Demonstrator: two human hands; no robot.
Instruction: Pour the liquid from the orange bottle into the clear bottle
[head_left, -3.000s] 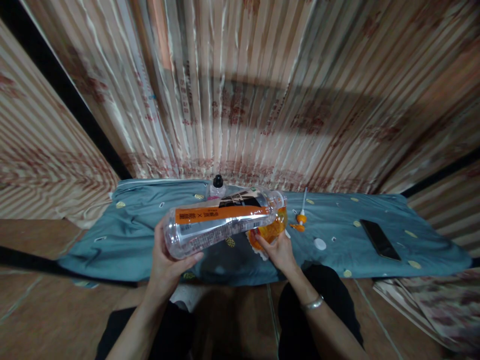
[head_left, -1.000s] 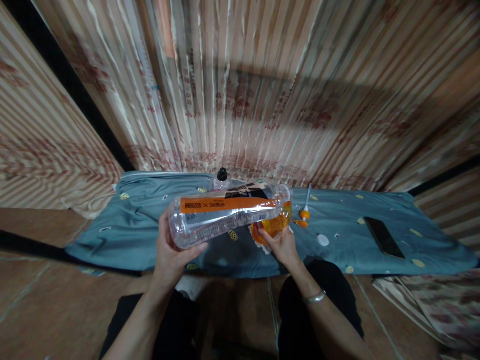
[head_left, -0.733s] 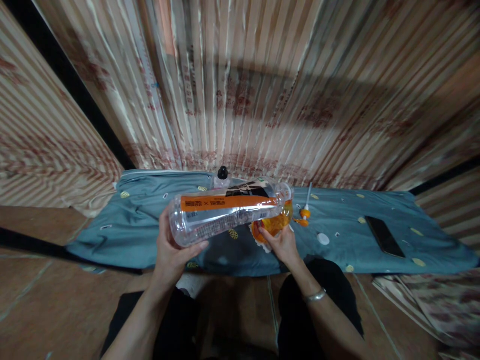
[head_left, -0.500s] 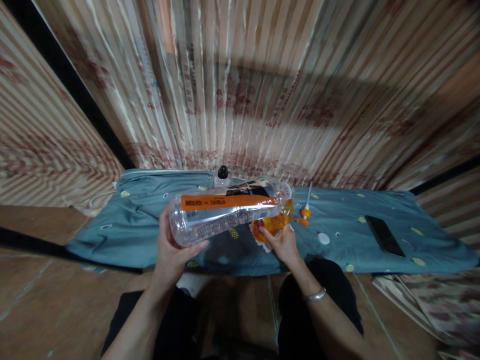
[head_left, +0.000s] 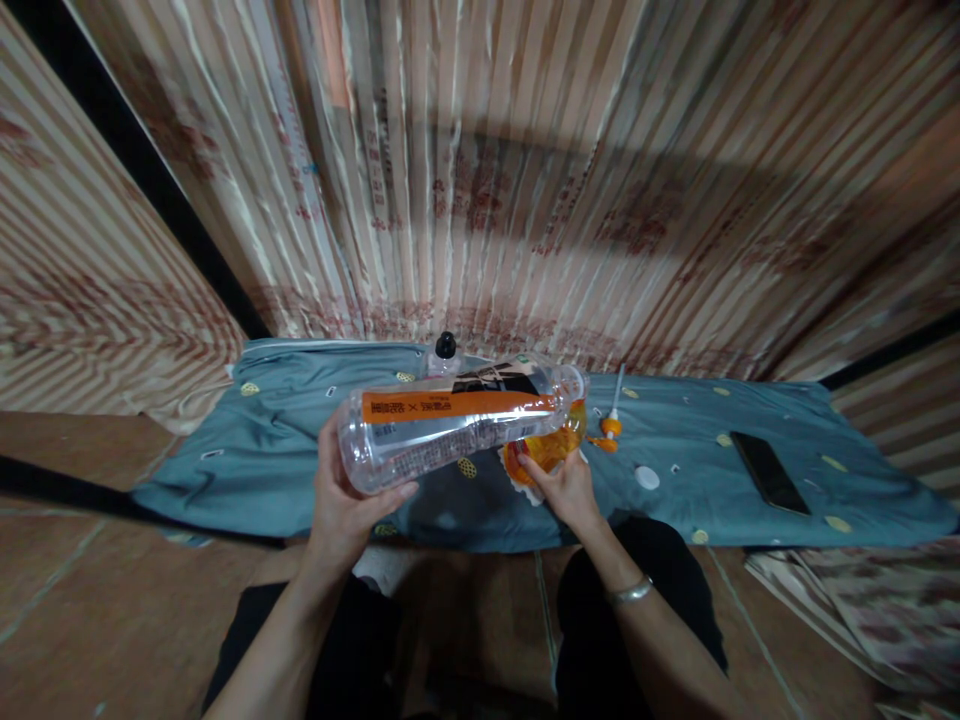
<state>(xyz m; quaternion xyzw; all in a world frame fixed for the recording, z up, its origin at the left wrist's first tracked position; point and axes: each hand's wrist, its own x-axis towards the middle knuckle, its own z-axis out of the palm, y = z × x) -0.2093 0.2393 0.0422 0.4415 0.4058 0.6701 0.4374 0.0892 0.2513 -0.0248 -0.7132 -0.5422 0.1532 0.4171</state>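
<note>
the person's left hand is grasping a large clear bottle by its base end, the thumb lying along the lower side and the other fingers curling behind, mostly out of sight. the bottle is stretching nearly level across the view, its neck pointing right and its label showing an orange band, a silvery panel and black print. the right hand is gripping an amber bottle just below that neck; its thumb is resting on the near side, while the remaining fingers are hiding behind it. the clear bottle is covering the amber one's upper part, so one cannot tell whether their mouths are touching. a ragged white edge is showing at the amber bottle's lower left. both hands are working over a teal cloth patterned with yellow shapes.

just right of the amber bottle, an orange pump head is lying on the cloth, its pale tube pointing toward a striped curtain. nearer the person, a white disc is resting flat, and farther right a dark phone is lying slantwise. behind the clear bottle, a black-capped bottle is standing, partly hidden. a silver bracelet is circling the right wrist.
</note>
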